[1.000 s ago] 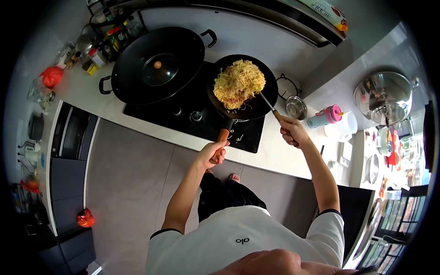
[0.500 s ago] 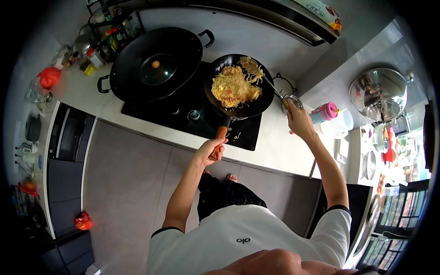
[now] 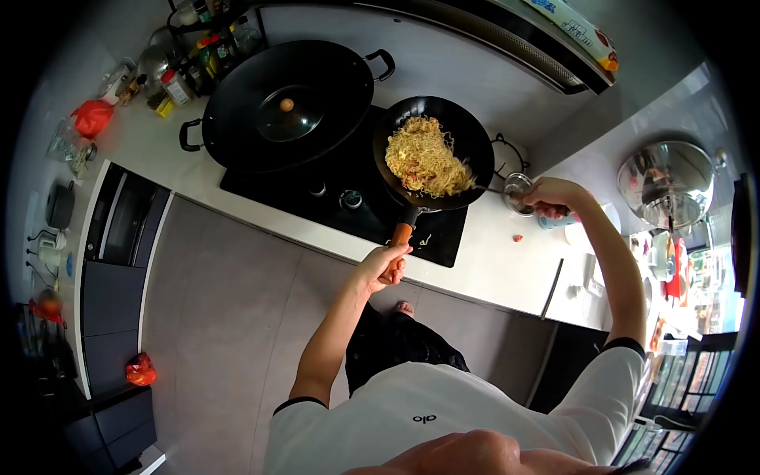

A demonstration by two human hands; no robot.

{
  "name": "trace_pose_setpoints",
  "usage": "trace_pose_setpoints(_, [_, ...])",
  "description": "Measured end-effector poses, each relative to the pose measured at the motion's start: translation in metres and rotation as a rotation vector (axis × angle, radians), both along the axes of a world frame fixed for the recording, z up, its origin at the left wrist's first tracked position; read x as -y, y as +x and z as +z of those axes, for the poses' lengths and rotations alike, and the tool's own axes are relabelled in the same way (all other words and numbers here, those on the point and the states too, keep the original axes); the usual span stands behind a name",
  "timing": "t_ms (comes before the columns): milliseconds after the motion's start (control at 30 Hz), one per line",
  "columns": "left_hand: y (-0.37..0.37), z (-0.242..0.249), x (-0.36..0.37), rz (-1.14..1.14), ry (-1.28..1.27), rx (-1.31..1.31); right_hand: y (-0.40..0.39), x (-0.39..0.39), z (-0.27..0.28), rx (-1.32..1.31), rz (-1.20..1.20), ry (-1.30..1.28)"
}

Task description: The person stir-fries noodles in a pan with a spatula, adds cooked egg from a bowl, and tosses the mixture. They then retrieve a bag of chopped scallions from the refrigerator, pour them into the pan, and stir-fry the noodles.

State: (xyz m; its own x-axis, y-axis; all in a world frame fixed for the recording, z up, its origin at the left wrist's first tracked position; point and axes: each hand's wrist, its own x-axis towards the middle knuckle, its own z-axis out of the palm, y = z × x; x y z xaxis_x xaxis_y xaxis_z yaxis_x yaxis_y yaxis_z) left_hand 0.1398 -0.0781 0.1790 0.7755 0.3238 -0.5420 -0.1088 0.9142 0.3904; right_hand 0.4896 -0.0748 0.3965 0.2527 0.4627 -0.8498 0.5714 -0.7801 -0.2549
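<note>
Noodles [image 3: 423, 154] with small bits mixed in lie in a black frying pan [image 3: 470, 134] on the hob. My left hand [image 3: 383, 267] is closed around the pan's wooden handle [image 3: 402, 234]. Over the counter to the right of the pan, my right hand [image 3: 552, 198] grips the dark handle of a metal spatula [image 3: 492, 189]. The spatula's shaft crosses the pan's right rim, and its blade end is hidden among the noodles at the lower right. A small glass jar or bowl [image 3: 518, 190] stands just left of my right hand.
A large black wok [image 3: 229, 103] with a glass lid [image 3: 290, 127] inside stands left of the pan. Bottles [image 3: 214, 55] fill the back left corner. A steel pot or lid [image 3: 665, 182] is at the right wall. The range hood [image 3: 491, 47] overhangs the back.
My right hand has moved right and slightly down, and the spatula end has dropped from the pan's upper right to its lower right. Lifted noodles are back in the pile. My left hand keeps its hold.
</note>
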Motion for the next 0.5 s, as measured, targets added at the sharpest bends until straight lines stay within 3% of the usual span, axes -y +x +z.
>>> trace_pose_setpoints(33, [0.000,0.001,0.000,-0.002,0.001,-0.003,-0.008,-0.002,-0.006,-0.153,-0.124,-0.083])
trace_pose_setpoints(133, [0.001,-0.001,-0.003,-0.010,0.010,0.011,-0.030,0.005,-0.074,-0.516,-0.416,0.040])
trace_pose_setpoints(267, [0.001,0.004,0.000,0.014,0.001,-0.001,-0.056,0.037,-0.164,-0.775,-0.637,0.440])
trace_pose_setpoints(500, [0.000,0.000,-0.001,-0.001,-0.002,-0.015,-0.051,0.070,-0.125,-0.600,-0.530,0.634])
